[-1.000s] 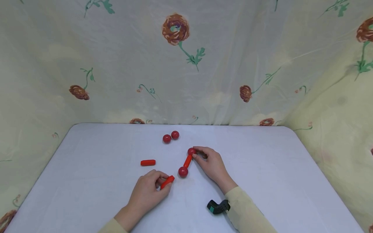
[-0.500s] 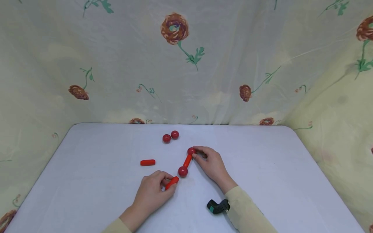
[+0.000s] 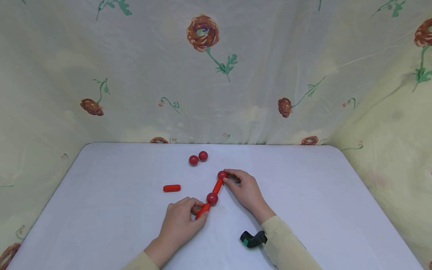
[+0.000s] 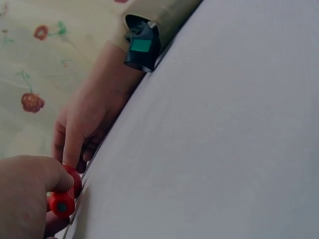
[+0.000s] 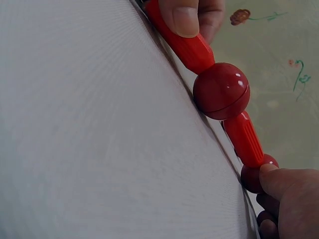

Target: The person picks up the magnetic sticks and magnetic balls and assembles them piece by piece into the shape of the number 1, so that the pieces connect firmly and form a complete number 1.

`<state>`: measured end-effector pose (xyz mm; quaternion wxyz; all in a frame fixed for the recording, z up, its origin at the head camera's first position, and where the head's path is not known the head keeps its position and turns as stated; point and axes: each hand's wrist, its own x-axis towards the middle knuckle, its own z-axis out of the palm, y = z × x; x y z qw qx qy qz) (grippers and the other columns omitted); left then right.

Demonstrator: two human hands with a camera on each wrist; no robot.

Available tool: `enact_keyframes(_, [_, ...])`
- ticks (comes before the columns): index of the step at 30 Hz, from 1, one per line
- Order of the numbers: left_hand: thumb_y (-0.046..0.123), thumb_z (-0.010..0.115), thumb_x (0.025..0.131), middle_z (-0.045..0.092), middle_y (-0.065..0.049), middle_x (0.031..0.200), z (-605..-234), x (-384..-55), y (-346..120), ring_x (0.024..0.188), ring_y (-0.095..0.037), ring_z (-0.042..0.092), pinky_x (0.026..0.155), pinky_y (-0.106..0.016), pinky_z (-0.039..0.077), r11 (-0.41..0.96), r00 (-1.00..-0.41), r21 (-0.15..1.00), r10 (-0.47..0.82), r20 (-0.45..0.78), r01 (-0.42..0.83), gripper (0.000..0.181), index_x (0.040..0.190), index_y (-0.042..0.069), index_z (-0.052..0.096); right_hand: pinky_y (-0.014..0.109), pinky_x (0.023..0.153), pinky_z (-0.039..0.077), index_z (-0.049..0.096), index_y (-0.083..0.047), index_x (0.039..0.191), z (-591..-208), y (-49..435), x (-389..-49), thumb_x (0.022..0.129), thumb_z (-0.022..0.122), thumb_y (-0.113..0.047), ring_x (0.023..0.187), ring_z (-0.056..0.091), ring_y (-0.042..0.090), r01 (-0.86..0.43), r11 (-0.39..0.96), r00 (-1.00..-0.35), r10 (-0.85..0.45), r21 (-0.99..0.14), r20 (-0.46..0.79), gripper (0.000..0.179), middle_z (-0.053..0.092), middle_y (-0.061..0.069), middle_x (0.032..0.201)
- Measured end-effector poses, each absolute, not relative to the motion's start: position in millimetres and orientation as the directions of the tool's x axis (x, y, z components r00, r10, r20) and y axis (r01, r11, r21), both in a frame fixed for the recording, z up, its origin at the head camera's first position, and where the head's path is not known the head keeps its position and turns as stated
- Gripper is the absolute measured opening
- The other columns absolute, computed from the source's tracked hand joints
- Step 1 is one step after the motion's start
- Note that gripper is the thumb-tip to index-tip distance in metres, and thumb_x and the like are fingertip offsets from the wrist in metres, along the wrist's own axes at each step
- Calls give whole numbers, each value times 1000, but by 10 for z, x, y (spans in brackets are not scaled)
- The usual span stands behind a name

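My left hand [image 3: 180,219] pinches a red ribbed rod [image 3: 203,210] between thumb and fingers. In the right wrist view, the tip of that rod meets a dark red ball [image 5: 222,90]. From the ball's other side a second red rod [image 3: 217,186] runs to a farther red ball [image 3: 221,175], forming one slanted line. My right hand [image 3: 247,190] holds this far ball with thumb and fingertips. The left wrist view shows the held rod end-on, with a dark spot in its end face.
A loose red rod [image 3: 171,188] lies left of the chain. Two more red balls [image 3: 194,160] sit side by side farther back on the white table [image 3: 101,210]. A black wrist camera [image 3: 253,239] hangs by the right sleeve. Flowered cloth [image 3: 141,67] stands behind the table.
My left hand has moved right with its rod, bringing the rod's tip to the near ball. My right hand and the joined balls have stayed put.
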<state>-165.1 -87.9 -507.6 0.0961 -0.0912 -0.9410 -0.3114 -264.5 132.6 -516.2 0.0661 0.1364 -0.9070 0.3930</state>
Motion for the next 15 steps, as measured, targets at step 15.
enact_keyframes(15, [34,81,81,58,14,76,-5090,-1667,-854,61,-2,47,68,-32,40,796,-973,576,63,221,183,23,96,19,71,34,87,53,68,-22,127,-5172,1323,-2653,91,73,-32,105,61,13,-295,656,-955,-180,-695,236,37,66,-5,119])
